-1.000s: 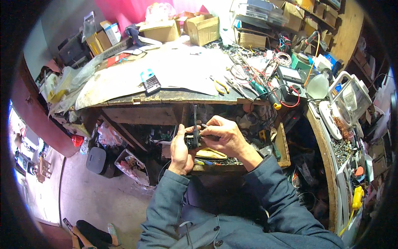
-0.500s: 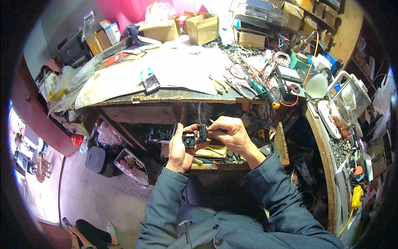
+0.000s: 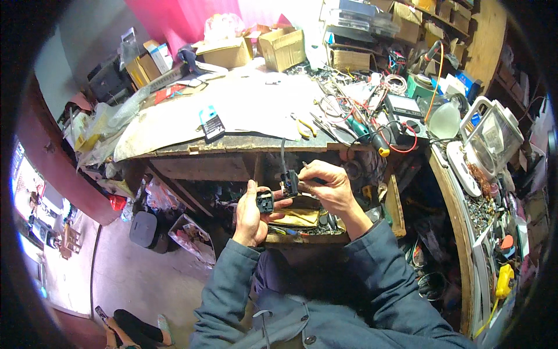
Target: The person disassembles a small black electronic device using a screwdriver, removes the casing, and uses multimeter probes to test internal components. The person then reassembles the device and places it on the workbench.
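Note:
My left hand (image 3: 251, 216) holds a small black plug half (image 3: 265, 201) in front of my chest, below the workbench edge. My right hand (image 3: 326, 187) grips the other black plug part (image 3: 289, 182), from which a dark cable (image 3: 283, 151) runs up toward the bench top. The two black parts sit a little apart, side by side. Both sleeves are grey-blue.
The wooden workbench (image 3: 232, 143) carries white sheets, yellow-handled pliers (image 3: 304, 125), screwdrivers (image 3: 365, 130), wires, a meter (image 3: 403, 107) and cardboard boxes (image 3: 282, 47). A blender (image 3: 487, 139) stands on the right-hand shelf. An open drawer (image 3: 302, 224) with tools lies under my hands.
The black plug was one piece held by both hands; now it is split, with my left hand moving its half down and left, away from the cabled half.

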{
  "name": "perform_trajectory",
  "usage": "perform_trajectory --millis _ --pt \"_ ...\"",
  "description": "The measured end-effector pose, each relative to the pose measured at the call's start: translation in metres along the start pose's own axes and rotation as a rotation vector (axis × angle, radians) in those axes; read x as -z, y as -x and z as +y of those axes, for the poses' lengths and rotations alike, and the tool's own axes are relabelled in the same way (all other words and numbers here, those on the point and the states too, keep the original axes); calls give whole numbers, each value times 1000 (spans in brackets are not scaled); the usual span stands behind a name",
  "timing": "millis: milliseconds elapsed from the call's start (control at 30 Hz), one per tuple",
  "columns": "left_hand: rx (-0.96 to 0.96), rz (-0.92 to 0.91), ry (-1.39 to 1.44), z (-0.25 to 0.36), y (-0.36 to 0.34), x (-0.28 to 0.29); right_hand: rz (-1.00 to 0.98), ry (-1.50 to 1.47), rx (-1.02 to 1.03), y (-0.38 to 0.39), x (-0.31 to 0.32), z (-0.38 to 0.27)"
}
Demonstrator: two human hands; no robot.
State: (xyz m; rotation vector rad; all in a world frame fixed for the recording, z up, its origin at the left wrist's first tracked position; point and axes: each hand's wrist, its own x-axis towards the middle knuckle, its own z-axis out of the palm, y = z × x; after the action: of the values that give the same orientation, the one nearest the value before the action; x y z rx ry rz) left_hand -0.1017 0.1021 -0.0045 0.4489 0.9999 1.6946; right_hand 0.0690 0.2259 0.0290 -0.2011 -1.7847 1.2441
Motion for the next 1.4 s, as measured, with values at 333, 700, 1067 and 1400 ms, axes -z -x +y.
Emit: perform_trajectory --millis 333,700,1067,1400 --pt "-29 -48 5 33 -1 -11 84 -313 -107 -1 11 -10" --pt "-161 3 -188 74 -35 -36 169 -483 -181 0 12 -14" --pt "-182 -23 -407 104 -85 -46 160 -575 -190 -1 15 -12" --pt "-332 59 -903 113 -126 -40 181 -594 -232 -1 15 -12"
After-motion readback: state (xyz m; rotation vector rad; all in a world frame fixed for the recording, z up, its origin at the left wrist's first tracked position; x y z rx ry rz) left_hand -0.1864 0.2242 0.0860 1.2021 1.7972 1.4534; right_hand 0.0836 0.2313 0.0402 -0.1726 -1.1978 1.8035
